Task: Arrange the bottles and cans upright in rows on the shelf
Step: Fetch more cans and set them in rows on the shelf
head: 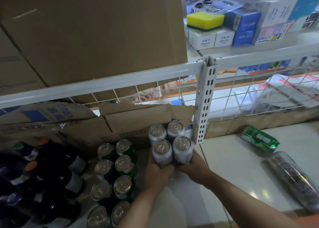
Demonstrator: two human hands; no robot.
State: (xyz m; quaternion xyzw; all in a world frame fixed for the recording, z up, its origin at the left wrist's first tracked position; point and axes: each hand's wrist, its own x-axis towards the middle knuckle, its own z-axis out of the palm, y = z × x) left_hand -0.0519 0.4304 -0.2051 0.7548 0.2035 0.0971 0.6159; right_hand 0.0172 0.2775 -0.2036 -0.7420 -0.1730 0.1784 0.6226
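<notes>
A: Four silver-topped cans (170, 142) stand upright in a tight block at the back of the shelf (229, 160), just beside the white upright post (205, 103); the left hand (158, 173) wraps the near-left can low down, the right hand (193, 169) closes round the near-right one, both cupping the block from the front.

B: How should this step go?

A: Probably by sliding the block back squarely, pressure low and even so no can tips, until it lines up with the green cans (110, 174) ranked to its left; dark bottles (51, 174) stand further left.

B: What cannot be read?

A: Fingertips are hidden behind the cans; labels blur; a green can (259, 139) and a longer pack (293, 177) lie on their sides to the right, the pack cut by the frame edge; the cardboard box (89, 34) above blocks the shelf's rear.
</notes>
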